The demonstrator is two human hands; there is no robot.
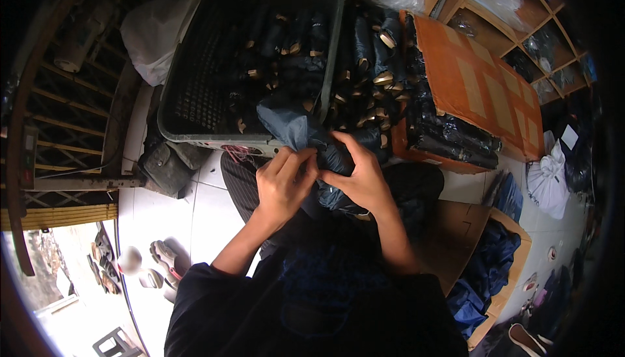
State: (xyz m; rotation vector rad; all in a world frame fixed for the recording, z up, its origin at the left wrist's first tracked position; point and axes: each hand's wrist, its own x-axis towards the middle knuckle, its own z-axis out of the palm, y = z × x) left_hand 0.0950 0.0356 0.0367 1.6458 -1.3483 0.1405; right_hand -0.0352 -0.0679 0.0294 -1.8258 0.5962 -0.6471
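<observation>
Above my lap I hold a dark blue bundle of thin cloth (335, 156) that looks like a folding umbrella. A loose flap of its cloth spreads up and left toward a crate rim. My left hand (284, 179) is closed, its thumb and fingers pinching the cloth near the middle. My right hand (360, 178) curls round the bundle from the right, thumb below and index finger above. A light tan end piece shows at the bundle's lower end. Many similar dark bundles with tan ends lie in the dark plastic crate (250, 137) in front of me.
More dark bundles (364, 64) are heaped right of the crate. Beside them stands an orange-brown cardboard box (465, 74). An open carton (514, 253) with blue cloth sits at my right. Leftward are a white sack (156, 35), a grey bag (168, 168) and footwear (166, 259) on white tiles.
</observation>
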